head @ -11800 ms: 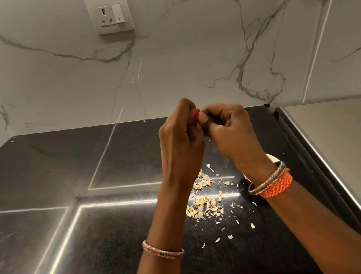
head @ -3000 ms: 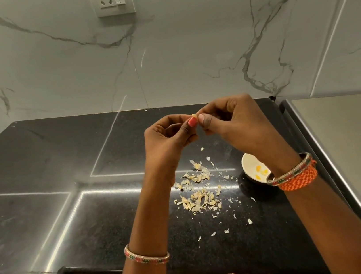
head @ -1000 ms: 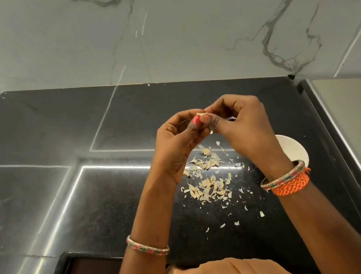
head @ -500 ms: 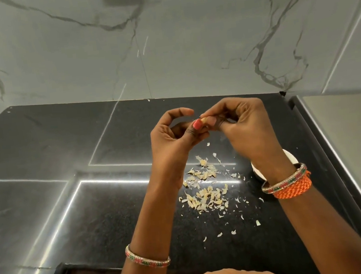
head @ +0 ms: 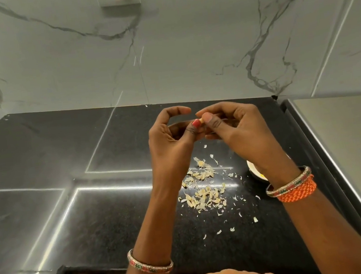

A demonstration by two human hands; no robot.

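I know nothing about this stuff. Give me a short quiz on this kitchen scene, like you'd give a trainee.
1. True or false: the white bowl sits right of the pile of peels on the black countertop.
2. Where is the small pale piece? A: in the bowl. B: on the pile. C: pinched between the left hand and the right hand.
3. Fill in: the orange thread band is on the ____ wrist.
Key: 1 true; 2 C; 3 right.
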